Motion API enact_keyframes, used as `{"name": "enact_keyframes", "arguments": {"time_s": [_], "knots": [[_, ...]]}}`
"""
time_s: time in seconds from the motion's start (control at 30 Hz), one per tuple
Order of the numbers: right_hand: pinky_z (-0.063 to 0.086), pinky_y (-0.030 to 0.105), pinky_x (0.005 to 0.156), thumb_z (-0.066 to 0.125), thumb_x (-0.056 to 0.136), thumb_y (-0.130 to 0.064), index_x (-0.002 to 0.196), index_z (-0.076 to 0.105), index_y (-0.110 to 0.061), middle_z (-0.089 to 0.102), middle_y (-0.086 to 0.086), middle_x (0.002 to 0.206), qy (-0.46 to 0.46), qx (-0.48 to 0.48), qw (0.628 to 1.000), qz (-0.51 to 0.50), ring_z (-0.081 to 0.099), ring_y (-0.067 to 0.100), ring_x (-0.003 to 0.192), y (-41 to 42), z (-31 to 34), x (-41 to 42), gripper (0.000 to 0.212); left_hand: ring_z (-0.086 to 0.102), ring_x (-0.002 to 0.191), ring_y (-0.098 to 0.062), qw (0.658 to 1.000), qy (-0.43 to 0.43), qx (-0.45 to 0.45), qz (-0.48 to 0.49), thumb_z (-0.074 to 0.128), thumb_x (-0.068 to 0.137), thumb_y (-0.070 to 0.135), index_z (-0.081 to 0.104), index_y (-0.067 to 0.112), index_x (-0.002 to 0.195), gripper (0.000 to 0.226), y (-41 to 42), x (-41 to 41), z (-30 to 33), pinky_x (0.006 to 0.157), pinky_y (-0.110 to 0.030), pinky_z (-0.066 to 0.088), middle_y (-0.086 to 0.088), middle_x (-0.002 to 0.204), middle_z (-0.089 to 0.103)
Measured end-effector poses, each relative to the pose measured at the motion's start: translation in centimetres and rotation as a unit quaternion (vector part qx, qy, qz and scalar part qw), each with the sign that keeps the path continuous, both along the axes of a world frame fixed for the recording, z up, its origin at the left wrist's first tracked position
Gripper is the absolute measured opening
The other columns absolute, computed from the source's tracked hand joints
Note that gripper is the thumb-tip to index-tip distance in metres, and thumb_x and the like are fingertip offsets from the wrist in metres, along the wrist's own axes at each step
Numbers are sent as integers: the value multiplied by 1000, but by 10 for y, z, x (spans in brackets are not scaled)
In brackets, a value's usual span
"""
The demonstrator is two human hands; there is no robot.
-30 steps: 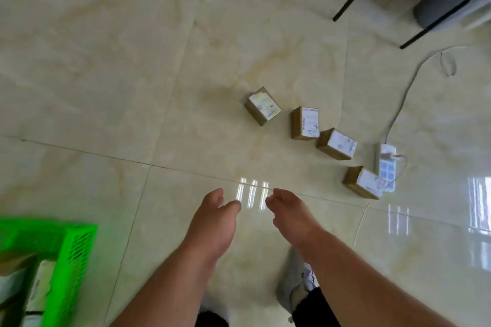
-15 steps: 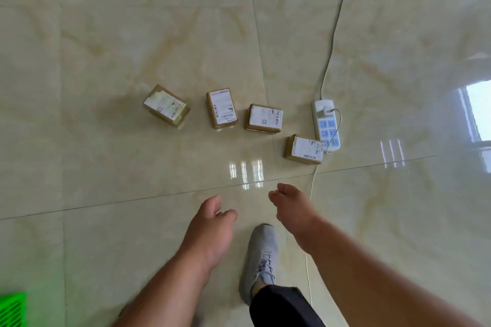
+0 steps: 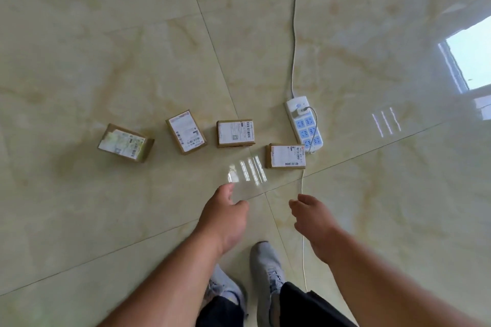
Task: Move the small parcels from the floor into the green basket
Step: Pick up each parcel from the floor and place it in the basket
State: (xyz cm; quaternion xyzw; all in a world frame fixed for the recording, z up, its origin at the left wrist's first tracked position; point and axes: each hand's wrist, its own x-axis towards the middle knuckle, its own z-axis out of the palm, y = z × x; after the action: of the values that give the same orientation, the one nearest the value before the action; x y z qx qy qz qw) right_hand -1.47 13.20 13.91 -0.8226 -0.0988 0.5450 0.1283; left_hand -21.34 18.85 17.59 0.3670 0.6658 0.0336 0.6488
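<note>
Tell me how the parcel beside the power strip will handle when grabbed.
The parcel is a squat cardboard box lying flat, so probably stiff and unlikely to roll or tip. It looks small enough for one hand, likely light. The glossy floor may let it slide if nudged.

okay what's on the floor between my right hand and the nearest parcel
Head view: between the right hand and the nearest parcel, only glossy tile and a thin white cord.

Four parcels lie in a loose row on the floor (image 3: pixel 79 34): first parcel (image 3: pixel 125 142) leftmost, second parcel (image 3: pixel 186 131) and third parcel (image 3: pixel 234 133) beside it, fourth parcel (image 3: pixel 286 156) rightmost and nearest, just beside a power strip (image 3: pixel 305 125). Two hands, left hand (image 3: pixel 225 218) and right hand (image 3: pixel 313 220), hover nearer than the row.
</note>
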Motion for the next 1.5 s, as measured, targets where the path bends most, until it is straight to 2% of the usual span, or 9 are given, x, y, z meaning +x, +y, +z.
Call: {"name": "enact_keyframes", "arguments": {"time_s": [0.07, 0.23, 0.43, 0.6, 0.7, 0.83, 1.07, 1.2, 1.5], "knots": [[50, 38, 91, 61, 90, -27, 115, 62, -24, 60, 0, 106, 20, 7, 999, -35, 59, 18, 95, 11, -13, 6, 26, 41, 145, -15, 999, 4, 18, -27, 55, 95, 27, 33, 24, 157, 66, 17, 14, -12, 111, -27, 33, 0, 162, 38], [44, 51, 112, 57, 83, -37, 131, 60, -11, 63, 9, 133, 10, -6, 998, -64, 57, 30, 127, 28, -56, 27, 55, 41, 144, -14, 995, 19, 39, -89, 52, 94, 29, 32, 28, 157, 65, 47, 62, -53, 101, -23, 32, 4, 162, 38], [55, 46, 92, 57, 87, -27, 101, 66, -7, 60, 8, 89, 42, -29, 989, -136, 59, 24, 84, 43, -127, 67, 26, 39, 145, -16, 980, 56, 81, -174, 48, 96, 25, 34, 26, 156, 62, 82, 135, -125, 110, -24, 31, 1, 162, 38], [36, 36, 60, 52, 86, -16, 88, 61, -9, 41, 2, 56, 106, -31, 963, -245, 41, 15, 49, 67, -196, 94, 12, 37, 144, -21, 943, 119, 131, -282, 46, 98, 22, 33, 19, 156, 60, 109, 195, -202, 113, -33, 33, 1, 162, 34], [53, 36, 75, 53, 93, -10, 107, 66, -3, 64, 22, 75, 132, -13, 930, -342, 71, 25, 75, 82, -229, 100, 20, 22, 152, -18, 907, 147, 149, -367, 47, 96, 21, 26, 20, 158, 65, 118, 218, -240, 121, -37, 25, 4, 168, 22], [56, 33, 80, 48, 89, 3, 115, 68, -6, 69, 14, 88, 194, 16, 888, -416, 63, 24, 78, 94, -251, 104, 34, 31, 147, -23, 865, 194, 150, -438, 54, 92, 23, 35, 18, 153, 65, 122, 237, -269, 118, -39, 28, -2, 159, 38], [51, 35, 79, 52, 92, -5, 106, 72, -5, 68, 11, 85, 159, -8, 926, -343, 60, 24, 84, 98, -216, 92, 24, 39, 132, -26, 905, 196, 131, -353, 49, 92, 21, 48, 19, 142, 50, 118, 218, -226, 105, -42, 42, -2, 143, 46], [44, 35, 62, 55, 83, -8, 80, 70, -11, 65, 5, 67, 97, 23, 961, -256, 54, 17, 61, 111, -170, 89, 15, 38, 130, -27, 940, 174, 120, -267, 49, 87, 27, 51, 19, 137, 51, 120, 192, -176, 98, -44, 46, -3, 137, 45], [56, 63, 91, 55, 72, -22, 90, 75, -17, 80, 9, 93, 63, 85, 994, 10, 74, 37, 96, 119, -63, 23, 28, 53, 129, -21, 984, 135, 100, 53, 45, 92, 22, 50, 27, 144, 52, 75, 97, -73, 107, -39, 46, 2, 146, 54]]}}
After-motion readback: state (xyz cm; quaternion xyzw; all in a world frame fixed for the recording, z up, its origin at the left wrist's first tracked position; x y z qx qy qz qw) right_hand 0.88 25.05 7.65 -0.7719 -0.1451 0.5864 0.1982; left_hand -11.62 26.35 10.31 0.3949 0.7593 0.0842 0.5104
